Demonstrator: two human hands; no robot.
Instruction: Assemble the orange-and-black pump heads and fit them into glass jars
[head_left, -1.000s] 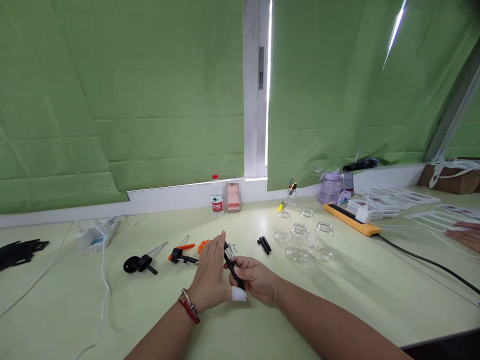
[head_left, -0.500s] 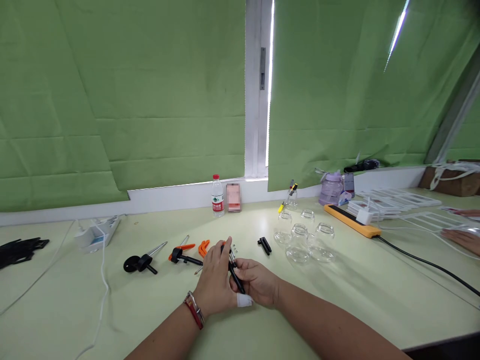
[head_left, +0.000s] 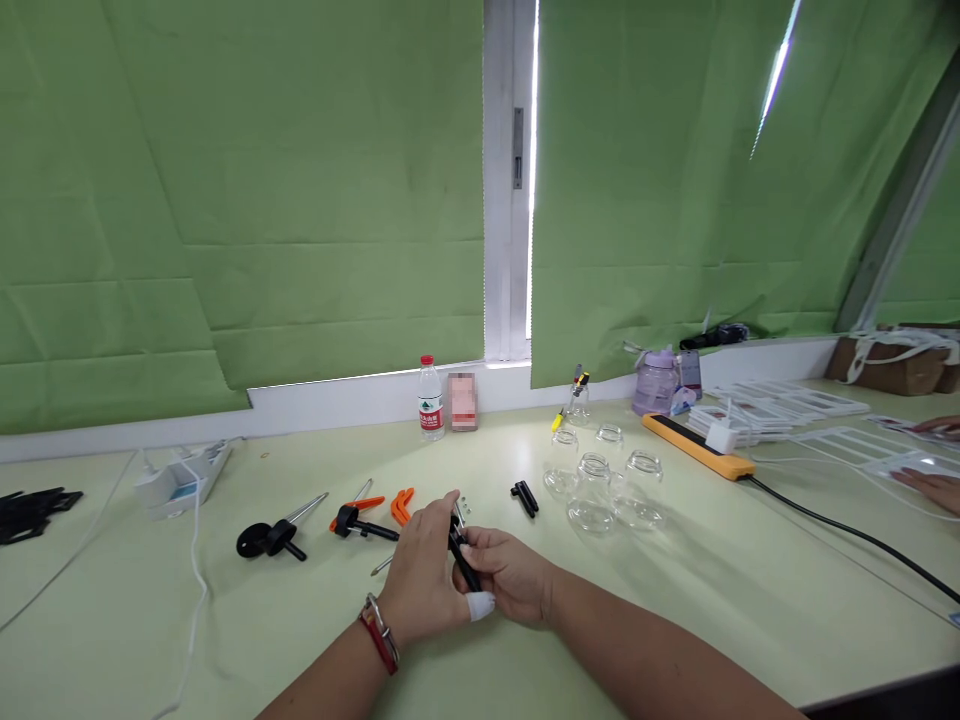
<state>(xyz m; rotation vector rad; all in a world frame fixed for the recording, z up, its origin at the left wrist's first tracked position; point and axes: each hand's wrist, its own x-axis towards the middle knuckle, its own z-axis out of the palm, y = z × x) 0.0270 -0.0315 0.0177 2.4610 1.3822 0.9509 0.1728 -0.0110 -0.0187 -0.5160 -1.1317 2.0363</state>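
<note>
A black rod-shaped part (head_left: 466, 567) with a thin metal piece at its upper end is held between my two hands at the front middle. My left hand (head_left: 426, 570), its thumb wrapped in white, closes round it from the left. The fingers of my right hand (head_left: 514, 575) pinch it from the right. Left of my hands lie a black clamp-like part with orange pieces (head_left: 358, 520) and a black disc-shaped part with a metal rod (head_left: 276, 538). An orange piece (head_left: 401, 506) rests just behind my left hand. Small black cylinders (head_left: 525, 497) lie to the right.
Several clear glass jars (head_left: 592, 495) stand at the right, near an orange power strip (head_left: 697, 447). A water bottle (head_left: 430, 405) and a pink box (head_left: 463, 403) are at the back. White cables run along the left. Another person's hand (head_left: 930, 488) is at the far right.
The view has shifted slightly. Both hands stay on the black part, and more of a thin rod shows left of my left hand.
</note>
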